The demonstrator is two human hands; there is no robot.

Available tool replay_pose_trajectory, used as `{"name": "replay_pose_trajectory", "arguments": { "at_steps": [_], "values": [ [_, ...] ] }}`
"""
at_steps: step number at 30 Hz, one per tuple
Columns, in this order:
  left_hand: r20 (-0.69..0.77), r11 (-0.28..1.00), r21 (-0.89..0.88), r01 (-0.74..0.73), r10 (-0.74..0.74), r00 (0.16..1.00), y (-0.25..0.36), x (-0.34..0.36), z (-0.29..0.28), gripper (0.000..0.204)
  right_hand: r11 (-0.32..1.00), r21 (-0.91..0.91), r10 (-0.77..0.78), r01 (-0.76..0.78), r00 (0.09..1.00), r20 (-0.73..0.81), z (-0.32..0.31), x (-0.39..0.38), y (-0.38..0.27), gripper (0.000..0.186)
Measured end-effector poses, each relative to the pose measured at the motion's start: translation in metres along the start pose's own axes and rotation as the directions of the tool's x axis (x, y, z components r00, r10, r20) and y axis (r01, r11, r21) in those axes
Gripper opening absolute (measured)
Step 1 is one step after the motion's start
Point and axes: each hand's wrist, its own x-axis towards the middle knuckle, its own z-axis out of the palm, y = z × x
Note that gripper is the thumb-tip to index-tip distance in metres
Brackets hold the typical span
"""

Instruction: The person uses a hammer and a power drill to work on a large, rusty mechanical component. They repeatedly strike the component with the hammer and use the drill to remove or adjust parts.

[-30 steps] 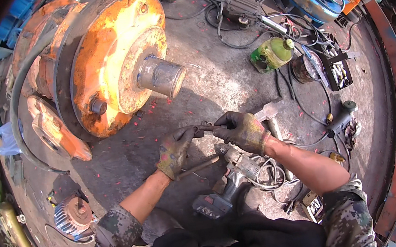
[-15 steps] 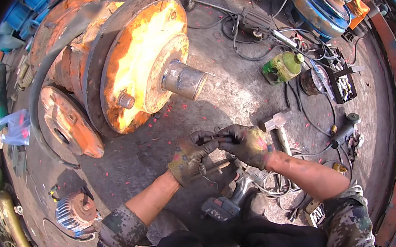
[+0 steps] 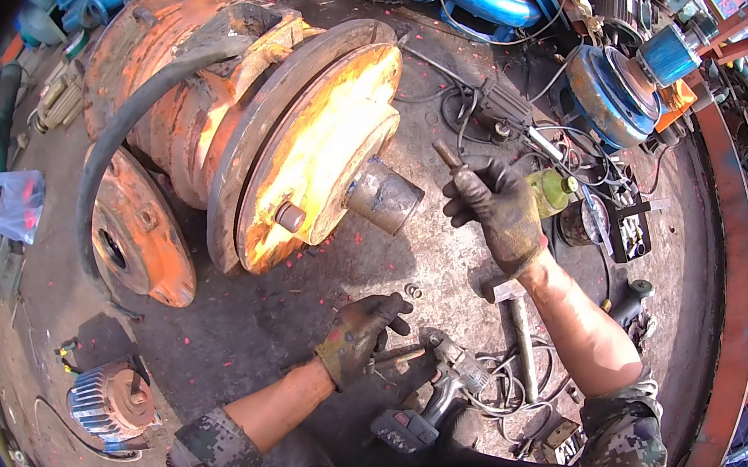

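My right hand [image 3: 507, 221], in a dirty work glove, is raised in front of the orange machine with its fingers closed around a dark, rusty bolt [image 3: 448, 154]. One end of the bolt sticks up past the fingers; the rest is hidden in the grip. Lower and to the left, my gloved left hand [image 3: 361, 334] has its fingers loosely apart with nothing visible in them. Just beyond its fingertips are two small metal rings [image 3: 413, 291], like washers. The large orange machine [image 3: 325, 145] lies on its side, its thick shaft stub pointing toward me.
A cordless power tool [image 3: 433, 396] lies close to my legs, beside a hammer [image 3: 523, 346] and coiled cable. Left stands a small finned motor [image 3: 113, 400]. A green bottle [image 3: 555, 191], a tool box [image 3: 631, 233] and a blue pump part [image 3: 606, 94] are at right, near a rusty beam [image 3: 731, 215].
My hands have parted from the small dark piece they both held. The right has risen forward with the bolt; the left has moved slightly down. The view has shifted, and the two rings now show.
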Motion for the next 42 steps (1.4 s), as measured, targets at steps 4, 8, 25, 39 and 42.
{"name": "replay_pose_trajectory", "arguments": {
  "at_steps": [4, 8, 25, 39, 42],
  "values": [
    [-0.024, 0.998, 0.026, 0.050, -0.050, 0.998, -0.014, -0.003, -0.002, 0.050, 0.991, -0.081, -0.103, 0.102, 0.995, -0.010, 0.030, 0.071, -0.032, 0.030],
    [-0.045, 0.998, 0.048, 0.043, -0.041, 0.998, -0.031, -0.005, -0.003, 0.048, 0.982, -0.158, -0.112, 0.107, 0.994, -0.021, 0.048, 0.084, -0.035, 0.027],
    [-0.084, 0.996, -0.038, 0.080, -0.083, 0.993, -0.040, -0.006, -0.006, 0.042, 0.884, -0.357, -0.347, 0.304, 0.936, -0.062, 0.052, 0.114, -0.014, 0.048],
    [-0.135, 0.966, -0.224, 0.128, -0.161, 0.978, -0.050, -0.006, -0.019, 0.048, 0.999, -0.008, 0.046, -0.046, 0.999, -0.022, 0.036, 0.098, -0.009, 0.052],
    [-0.120, 0.746, -0.640, 0.185, -0.334, 0.935, -0.073, 0.001, -0.026, 0.045, 0.995, -0.087, 0.038, -0.043, 0.998, -0.055, 0.014, 0.068, 0.041, 0.036]
  ]
}}
